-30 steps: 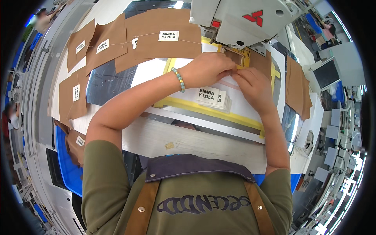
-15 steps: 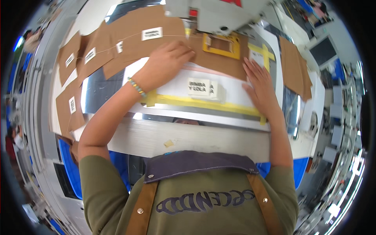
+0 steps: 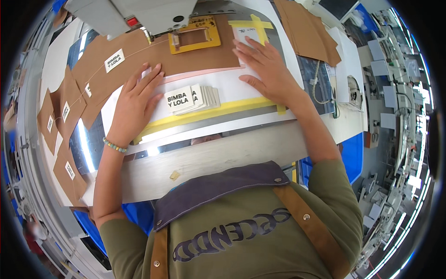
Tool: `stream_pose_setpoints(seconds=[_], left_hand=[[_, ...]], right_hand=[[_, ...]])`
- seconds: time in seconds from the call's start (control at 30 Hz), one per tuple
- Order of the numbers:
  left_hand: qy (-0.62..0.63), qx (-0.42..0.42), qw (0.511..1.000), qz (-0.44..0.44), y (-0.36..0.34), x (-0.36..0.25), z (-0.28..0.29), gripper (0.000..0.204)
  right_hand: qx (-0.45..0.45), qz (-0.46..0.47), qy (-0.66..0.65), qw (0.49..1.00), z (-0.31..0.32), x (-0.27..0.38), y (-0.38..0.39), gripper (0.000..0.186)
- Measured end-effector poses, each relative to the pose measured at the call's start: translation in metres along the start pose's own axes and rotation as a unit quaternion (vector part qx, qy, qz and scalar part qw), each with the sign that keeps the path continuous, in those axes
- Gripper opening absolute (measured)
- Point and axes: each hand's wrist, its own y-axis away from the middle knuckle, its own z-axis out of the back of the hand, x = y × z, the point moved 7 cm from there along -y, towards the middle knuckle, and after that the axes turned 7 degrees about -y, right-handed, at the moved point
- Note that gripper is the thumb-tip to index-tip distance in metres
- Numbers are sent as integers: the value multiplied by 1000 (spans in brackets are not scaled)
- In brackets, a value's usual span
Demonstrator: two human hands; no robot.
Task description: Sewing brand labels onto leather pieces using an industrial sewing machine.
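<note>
My left hand lies with fingers stretched out, its fingertips on the near edge of a brown fabric panel under the sewing machine head. My right hand is also spread, its fingertips at the panel's right end and on a white card fixed with yellow tape. A yellow rectangular frame rests on the panel. Between my hands, on white paper, sits a fanned stack of white printed labels. Neither hand grips anything.
Several brown pieces with white labels trail off to the left, joined by a thread. More brown pieces are piled at the far right. Yellow tape runs along the paper's near side. A blue bin stands below the table at right.
The head view has turned, shifting the scene leftward. My left hand has gone from curled fingers near the machine to lying stretched at the panel's near edge. My right hand stays at the right end.
</note>
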Motion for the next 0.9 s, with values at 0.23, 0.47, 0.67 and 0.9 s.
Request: stream_pose_setpoints(seconds=[0.23,0.47,0.67,0.9], left_hand=[[11,-12,1000,8,-2,-5,-1,48],[61,-23,998,5,3,0,-1,49],[29,-94,994,42,0,3,12,51],[99,-54,992,58,4,13,2,52]], right_hand=[[25,-2,-14,1000,-12,-3,3,65],[31,-3,5,1000,-10,-4,3,65],[16,13,-23,1000,-8,6,3,61],[17,10,-47,999,-3,8,2,61]])
